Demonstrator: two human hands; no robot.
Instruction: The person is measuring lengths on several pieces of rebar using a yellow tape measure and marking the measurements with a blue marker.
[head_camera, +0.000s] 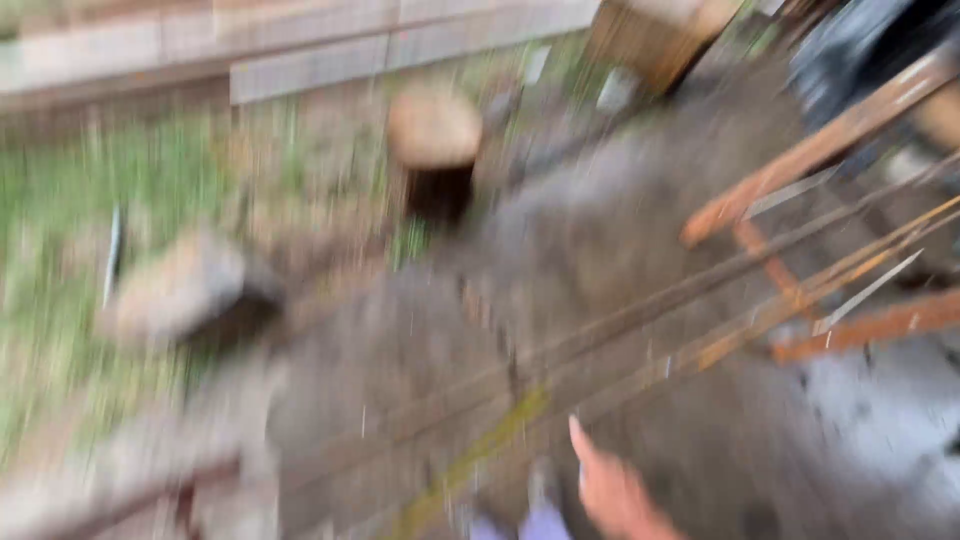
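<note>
Bottom edge, blurred hand (612, 492), rusty rods (800, 290)

Long rusty rods (700, 300) lying slantwise over dirt.

Rusty orange-brown steel rods (700, 300) over grey-brown dirt ground (600, 220). Tree stump (434, 130) has a pale tan cut top and dark brown bark; grass (120, 170) is green. Fence boards (300, 45) are pale grey-beige, all blurred.

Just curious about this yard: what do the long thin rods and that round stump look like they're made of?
Long rods: probably rusty steel, given the thin straight lines and orange-brown colour, though blur leaves it open. Stump: seemingly wood, with a pale cut top and dark sides.
</note>
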